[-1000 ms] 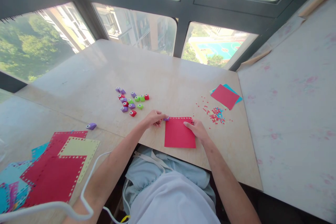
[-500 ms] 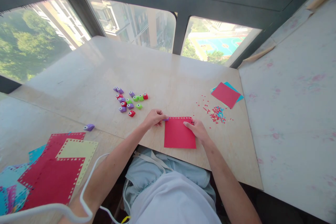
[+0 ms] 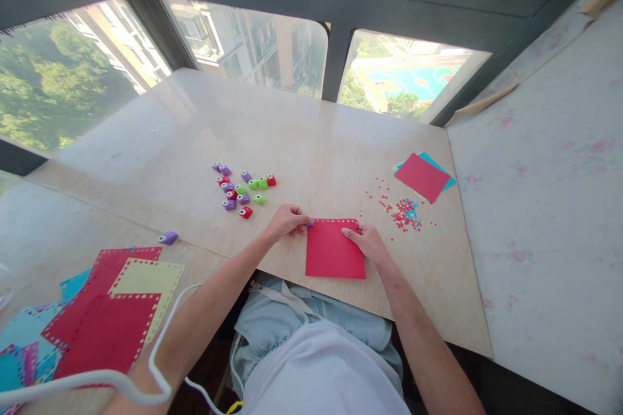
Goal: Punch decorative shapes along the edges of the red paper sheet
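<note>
A red sheet of paper (image 3: 335, 256) lies at the table's front edge, with a row of small punched holes along its far side. My left hand (image 3: 291, 221) is closed on a small purple craft punch (image 3: 310, 223) at the sheet's far left corner; the fingers hide most of the punch. At the far right corner, my right hand (image 3: 367, 241) pinches the sheet, thumb on top and fingers beneath. Several purple, red and green craft punches (image 3: 242, 198) stand grouped beyond my left hand.
Red and blue punched-out bits (image 3: 406, 214) lie scattered to the right, near stacked coloured sheets (image 3: 422, 177). At the left are sheets with punched edges (image 3: 104, 331) and a lone purple punch (image 3: 168, 238). A white cable (image 3: 158, 363) crosses my left forearm.
The view has shifted slightly. Both hands, the punch and the red sheet keep nearly the same places relative to one another.
</note>
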Demonstrator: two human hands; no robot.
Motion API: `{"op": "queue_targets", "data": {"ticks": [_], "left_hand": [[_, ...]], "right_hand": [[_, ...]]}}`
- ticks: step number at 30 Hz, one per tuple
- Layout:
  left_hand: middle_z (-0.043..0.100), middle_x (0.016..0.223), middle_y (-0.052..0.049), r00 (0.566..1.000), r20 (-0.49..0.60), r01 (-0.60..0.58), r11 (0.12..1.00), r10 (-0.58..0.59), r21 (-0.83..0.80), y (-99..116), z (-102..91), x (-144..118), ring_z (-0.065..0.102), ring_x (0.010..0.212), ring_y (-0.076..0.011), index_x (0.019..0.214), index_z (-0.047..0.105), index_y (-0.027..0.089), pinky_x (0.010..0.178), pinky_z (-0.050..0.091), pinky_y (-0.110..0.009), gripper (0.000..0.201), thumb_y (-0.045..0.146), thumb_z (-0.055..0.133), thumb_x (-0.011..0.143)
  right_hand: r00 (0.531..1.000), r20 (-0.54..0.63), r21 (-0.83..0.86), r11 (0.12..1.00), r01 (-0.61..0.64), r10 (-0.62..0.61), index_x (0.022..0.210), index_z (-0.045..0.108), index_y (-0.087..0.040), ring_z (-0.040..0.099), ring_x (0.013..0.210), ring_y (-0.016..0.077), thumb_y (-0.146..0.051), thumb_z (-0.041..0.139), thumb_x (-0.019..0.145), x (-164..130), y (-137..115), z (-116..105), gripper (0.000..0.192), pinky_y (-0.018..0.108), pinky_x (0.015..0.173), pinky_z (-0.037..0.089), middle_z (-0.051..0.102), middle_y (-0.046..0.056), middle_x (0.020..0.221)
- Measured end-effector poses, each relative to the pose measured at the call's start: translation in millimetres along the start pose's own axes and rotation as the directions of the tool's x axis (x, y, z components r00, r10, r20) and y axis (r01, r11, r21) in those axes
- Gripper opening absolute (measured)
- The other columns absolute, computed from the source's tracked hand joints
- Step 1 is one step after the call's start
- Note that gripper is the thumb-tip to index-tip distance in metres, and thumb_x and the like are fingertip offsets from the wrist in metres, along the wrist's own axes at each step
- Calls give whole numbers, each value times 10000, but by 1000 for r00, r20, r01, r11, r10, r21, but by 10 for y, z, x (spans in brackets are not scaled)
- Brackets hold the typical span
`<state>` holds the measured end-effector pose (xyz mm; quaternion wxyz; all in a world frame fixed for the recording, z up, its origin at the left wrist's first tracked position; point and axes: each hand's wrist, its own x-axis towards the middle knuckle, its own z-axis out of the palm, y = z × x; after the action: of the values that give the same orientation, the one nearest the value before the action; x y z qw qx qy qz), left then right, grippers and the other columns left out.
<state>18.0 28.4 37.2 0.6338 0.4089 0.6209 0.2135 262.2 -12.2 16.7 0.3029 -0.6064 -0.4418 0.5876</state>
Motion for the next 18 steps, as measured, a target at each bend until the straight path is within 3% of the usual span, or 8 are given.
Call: {"op": "queue_targets", "data": {"ticks": [6,11,15,18], "left_hand": [[659,611,-40,995,84,55,997,-51,-52,2,-121,56,662,558,-143,687,558,142,472,487,-192,402,398,860,619],[680,657,-52,989,120,111,979,-91,-170,-5,-192,66,657,579,-117,725,571,134,546,528,-190,374,333,870,618],[672,665,-44,996,92,37,974,-17,-221,-57,-178,41,646,575,-107,741,558,138,563,526,-191,375,368,839,648],[623,627,2,993,-37,-117,975,112,-191,-130,-111,-4,616,541,-106,799,547,153,517,497,-194,406,442,801,668]], "right_hand": [[999,4,2,999,38,-38,902,674,-160,712,724,241,-489,707,727,6,35,-7,374,318,606,564,746,82,843],[999,-25,21,999,49,-48,891,671,-164,711,725,228,-474,701,730,-54,39,-41,351,305,607,558,747,73,853],[998,-38,35,998,54,-53,870,670,-168,709,711,220,-450,698,734,-134,27,-85,315,300,603,556,746,67,843],[998,-45,41,998,53,-51,884,669,-168,712,718,228,-454,701,739,-169,49,-112,321,312,607,562,747,73,853]]}}
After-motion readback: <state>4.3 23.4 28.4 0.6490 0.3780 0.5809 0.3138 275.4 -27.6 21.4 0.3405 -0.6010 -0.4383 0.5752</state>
